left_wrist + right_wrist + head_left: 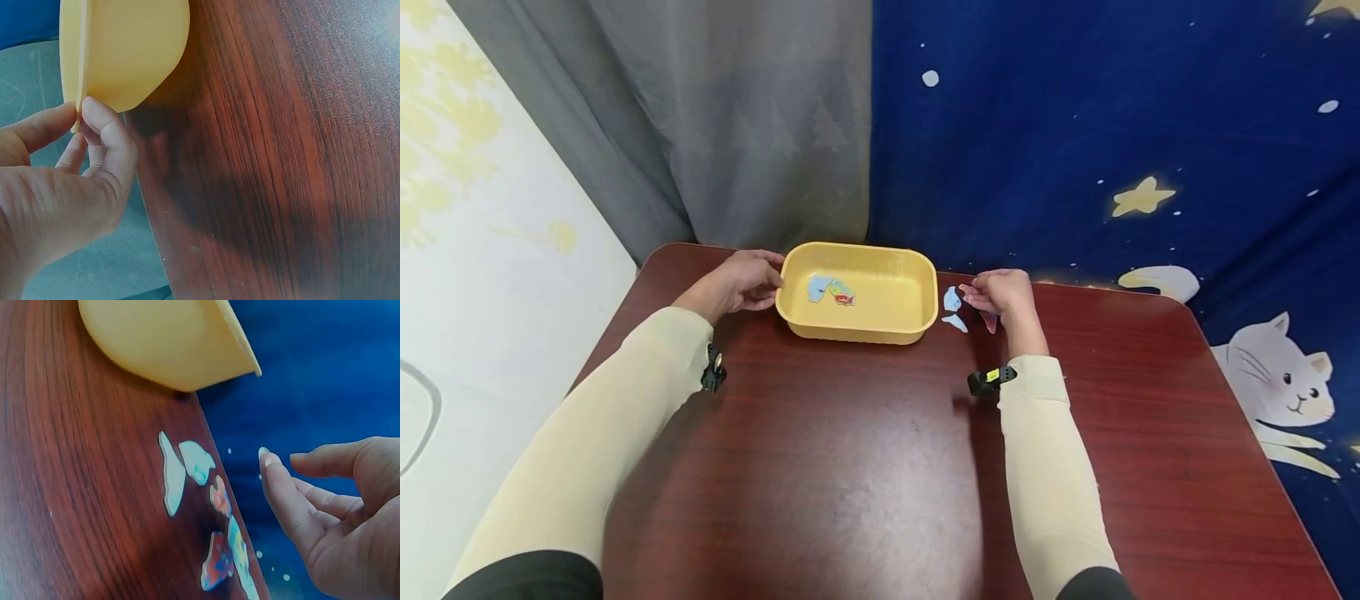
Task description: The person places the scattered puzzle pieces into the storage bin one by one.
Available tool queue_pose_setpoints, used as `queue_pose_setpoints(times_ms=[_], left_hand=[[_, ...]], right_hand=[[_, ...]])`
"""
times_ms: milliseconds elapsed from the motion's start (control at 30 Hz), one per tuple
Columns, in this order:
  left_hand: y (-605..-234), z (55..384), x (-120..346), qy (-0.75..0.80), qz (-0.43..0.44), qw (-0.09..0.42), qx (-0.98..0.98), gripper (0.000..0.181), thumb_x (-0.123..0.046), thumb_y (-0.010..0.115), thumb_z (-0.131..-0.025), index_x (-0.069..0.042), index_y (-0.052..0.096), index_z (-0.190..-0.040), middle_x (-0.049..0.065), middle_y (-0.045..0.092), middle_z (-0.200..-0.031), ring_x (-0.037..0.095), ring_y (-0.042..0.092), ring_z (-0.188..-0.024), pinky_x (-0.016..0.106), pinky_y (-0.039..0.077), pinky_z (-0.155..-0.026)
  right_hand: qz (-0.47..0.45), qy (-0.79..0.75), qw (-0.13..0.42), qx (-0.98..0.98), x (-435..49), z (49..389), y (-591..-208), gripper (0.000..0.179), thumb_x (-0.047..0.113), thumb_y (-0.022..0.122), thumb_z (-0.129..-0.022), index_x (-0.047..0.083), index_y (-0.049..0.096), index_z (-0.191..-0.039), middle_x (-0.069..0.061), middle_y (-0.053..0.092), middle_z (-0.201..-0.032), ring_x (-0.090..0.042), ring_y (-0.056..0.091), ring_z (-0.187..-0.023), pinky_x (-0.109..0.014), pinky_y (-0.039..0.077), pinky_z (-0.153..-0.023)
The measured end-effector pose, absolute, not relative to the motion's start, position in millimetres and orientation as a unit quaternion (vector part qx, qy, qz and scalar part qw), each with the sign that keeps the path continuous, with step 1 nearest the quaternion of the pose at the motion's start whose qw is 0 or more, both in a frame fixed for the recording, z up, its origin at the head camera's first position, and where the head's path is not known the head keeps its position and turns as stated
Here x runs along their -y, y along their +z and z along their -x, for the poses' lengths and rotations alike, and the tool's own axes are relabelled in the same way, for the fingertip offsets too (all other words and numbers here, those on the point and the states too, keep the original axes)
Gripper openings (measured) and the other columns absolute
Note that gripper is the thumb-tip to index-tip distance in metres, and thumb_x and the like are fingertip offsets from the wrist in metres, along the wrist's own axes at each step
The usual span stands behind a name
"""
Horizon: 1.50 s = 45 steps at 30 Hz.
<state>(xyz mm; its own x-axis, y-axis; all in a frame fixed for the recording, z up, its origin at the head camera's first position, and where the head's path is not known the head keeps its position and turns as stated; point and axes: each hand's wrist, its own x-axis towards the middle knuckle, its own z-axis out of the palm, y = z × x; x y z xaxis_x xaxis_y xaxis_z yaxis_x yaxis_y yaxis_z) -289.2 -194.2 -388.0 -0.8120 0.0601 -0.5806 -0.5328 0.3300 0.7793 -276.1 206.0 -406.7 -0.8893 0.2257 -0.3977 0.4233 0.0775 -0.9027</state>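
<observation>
A yellow plastic basin [861, 332] stands at the table's far side. My left hand [741, 282] grips its left end, thumb and fingers pinching the rim [82, 75] in the left wrist view. Inside lie a pale blue flat cut-out piece [817, 288] and a multicoloured one [843, 295]. To the right of the basin my right hand [347, 512] hovers with loosely bent fingers, nothing between thumb and forefinger. Near it on the table are two pale pieces [174, 478] [197, 461], a small red-orange piece [220, 497], a red-and-blue piece [217, 562] and a yellow-and-blue piece [240, 553].
The dark red wooden table [850, 467] has rounded far corners. Behind it hang a grey curtain [760, 125] and a blue curtain [1037, 125] with stars and a white cat. A white patterned surface [497, 208] is on the left.
</observation>
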Motion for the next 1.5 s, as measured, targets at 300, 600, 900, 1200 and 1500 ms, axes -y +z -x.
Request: queue_pose_setpoints(times_ms=[300, 600, 900, 1200, 1500], left_hand=[[-388, 287, 198, 0.557, 0.159, 0.267, -0.77, 0.051, -0.008, 0.053, -0.096, -0.016, 0.042, -0.144, 0.008, 0.054, -0.101, 0.014, 0.057, -0.068, 0.028, 0.056, -0.071], [-388, 286, 196, 0.562, 0.153, 0.266, -0.768, 0.051, -0.007, 0.053, -0.095, -0.015, 0.042, -0.144, 0.006, 0.055, -0.097, 0.014, 0.057, -0.066, 0.027, 0.056, -0.068], [-388, 286, 197, 0.563, 0.152, 0.264, -0.768, 0.051, -0.007, 0.053, -0.095, -0.016, 0.042, -0.144, 0.007, 0.054, -0.099, 0.014, 0.057, -0.066, 0.029, 0.056, -0.072], [-388, 286, 196, 0.562, 0.153, 0.262, -0.769, 0.05, -0.008, 0.054, -0.095, -0.017, 0.043, -0.143, 0.007, 0.055, -0.099, 0.014, 0.058, -0.068, 0.028, 0.056, -0.071], [-387, 286, 195, 0.561, 0.155, 0.26, -0.77, 0.048, -0.008, 0.053, -0.096, -0.017, 0.044, -0.142, 0.008, 0.055, -0.1, 0.015, 0.059, -0.069, 0.029, 0.057, -0.072]], right_hand=[[-0.247, -0.629, 0.085, -0.732, -216, 274, -418, 0.03, 0.0, 0.058, -0.092, -0.009, 0.058, -0.121, -0.005, 0.066, -0.065, -0.011, 0.067, -0.054, -0.024, 0.057, -0.059], [-0.267, -0.629, 0.091, -0.725, -236, 271, -425, 0.036, 0.001, 0.056, -0.094, -0.005, 0.054, -0.13, -0.005, 0.066, -0.069, -0.012, 0.069, -0.057, -0.025, 0.058, -0.063], [-0.282, -0.619, 0.102, -0.726, -252, 271, -430, 0.049, 0.0, 0.056, -0.095, 0.003, 0.046, -0.143, -0.002, 0.066, -0.068, -0.01, 0.068, -0.059, -0.027, 0.059, -0.066], [-0.299, -0.602, 0.104, -0.734, -253, 272, -436, 0.052, -0.002, 0.056, -0.094, 0.008, 0.046, -0.144, -0.005, 0.065, -0.073, -0.01, 0.067, -0.057, -0.025, 0.058, -0.064], [-0.301, -0.536, 0.087, -0.784, -252, 280, -446, 0.042, 0.001, 0.064, -0.089, 0.005, 0.06, -0.131, 0.001, 0.064, -0.06, -0.008, 0.066, -0.051, -0.025, 0.057, -0.058]])
